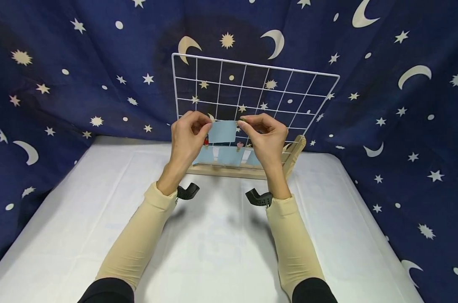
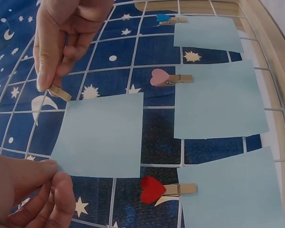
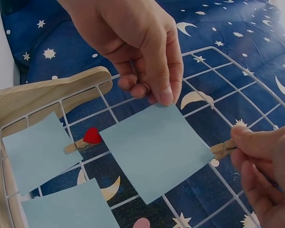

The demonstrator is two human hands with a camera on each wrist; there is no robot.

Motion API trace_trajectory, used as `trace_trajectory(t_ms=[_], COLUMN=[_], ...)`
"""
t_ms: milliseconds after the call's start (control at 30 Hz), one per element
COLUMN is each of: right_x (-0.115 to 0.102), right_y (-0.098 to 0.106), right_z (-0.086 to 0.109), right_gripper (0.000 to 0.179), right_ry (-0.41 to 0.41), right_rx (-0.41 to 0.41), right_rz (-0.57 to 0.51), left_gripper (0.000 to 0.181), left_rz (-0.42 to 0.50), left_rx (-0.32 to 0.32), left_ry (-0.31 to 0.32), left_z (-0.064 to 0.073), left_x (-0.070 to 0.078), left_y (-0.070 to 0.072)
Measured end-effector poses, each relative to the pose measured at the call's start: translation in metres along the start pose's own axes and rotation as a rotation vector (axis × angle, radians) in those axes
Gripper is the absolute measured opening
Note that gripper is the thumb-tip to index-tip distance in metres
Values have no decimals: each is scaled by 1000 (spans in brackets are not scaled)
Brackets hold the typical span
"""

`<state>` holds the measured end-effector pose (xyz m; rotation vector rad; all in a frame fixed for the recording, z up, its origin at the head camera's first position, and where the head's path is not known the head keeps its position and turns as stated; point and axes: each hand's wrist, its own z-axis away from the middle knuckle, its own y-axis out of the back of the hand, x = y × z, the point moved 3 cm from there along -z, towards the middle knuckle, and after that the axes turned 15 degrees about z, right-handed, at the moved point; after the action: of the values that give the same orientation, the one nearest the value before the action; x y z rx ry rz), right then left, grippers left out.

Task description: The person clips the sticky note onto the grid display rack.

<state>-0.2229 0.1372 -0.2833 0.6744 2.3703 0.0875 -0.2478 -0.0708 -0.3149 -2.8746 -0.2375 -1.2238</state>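
Note:
A light blue square of paper (image 1: pixel 222 131) is held up against a white wire grid (image 1: pixel 255 87). My left hand (image 1: pixel 189 134) pinches its upper left corner between thumb and fingers. At its upper right corner my right hand (image 1: pixel 268 136) pinches a small wooden clothespin (image 3: pixel 223 149) by its tail end. The clothespin's tip meets the paper's corner; whether it also bites a wire I cannot tell. Lower on the grid hang three more blue squares, with a red heart clothespin (image 2: pixel 168 189), a pink heart clothespin (image 2: pixel 171 78) and a blue heart clothespin (image 2: pixel 171 19).
A wooden stand (image 1: pixel 295 155) carries the grid on a table with a white cloth (image 1: pixel 213 244). Behind it hangs a dark blue curtain (image 1: pixel 130 54) with stars and moons. Each wrist wears a black camera mount (image 1: pixel 188 191).

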Motion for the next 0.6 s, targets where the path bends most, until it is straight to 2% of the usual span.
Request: trace_trajectory(t_ms=[267, 400, 600], right_x=[23, 29, 30], right_y=[-8, -12, -13], right_z=[-3, -4, -6], right_gripper=[10, 11, 10], right_ry=[-8, -12, -3], right_rx=[19, -15, -53], right_rz=[-16, -35, 34], left_gripper=[5, 6, 6], left_rz=[-17, -25, -16], left_rx=[12, 20, 6], left_ry=[-36, -42, -54], left_z=[-4, -4, -6], left_x=[-1, -3, -5], left_y=[0, 1, -2])
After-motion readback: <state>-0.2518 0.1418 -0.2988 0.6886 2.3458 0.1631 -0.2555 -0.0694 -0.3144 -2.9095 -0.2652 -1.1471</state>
